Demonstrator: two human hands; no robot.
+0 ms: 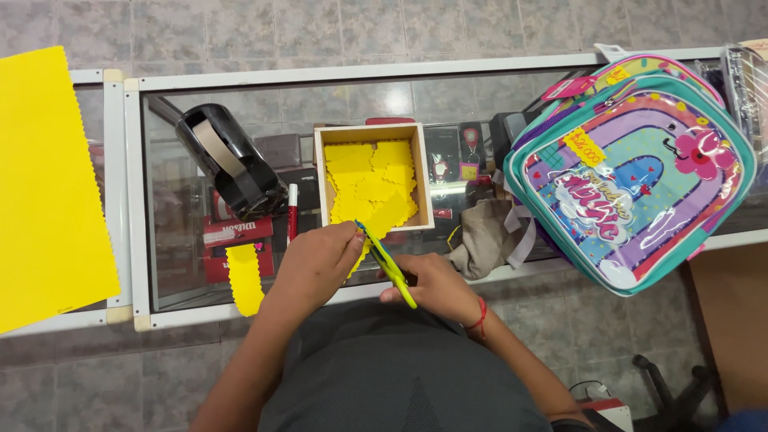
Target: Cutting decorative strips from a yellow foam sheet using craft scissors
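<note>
- A pair of scissors with yellow-green handles and a blue blade sits between the person's two hands, just in front of a small wooden box; its long axis runs diagonally, tip toward the box, handles toward the person's body.
- The right hand grips the handles, fingers curled shut around them, a red cord at the wrist.
- The left hand is at the blade tip, fingers pressed together pinching a small yellow paper piece; most of the piece is hidden by the hand.
- The box holds a heap of yellow zigzag-edged cut pieces.
- The box stands on a glass-topped display worktop.
- Left of the box lie a black tape dispenser, a yellow zigzag strip, and further off a large yellow sheet.
- Right of the box lies a colourful backpack.
</note>
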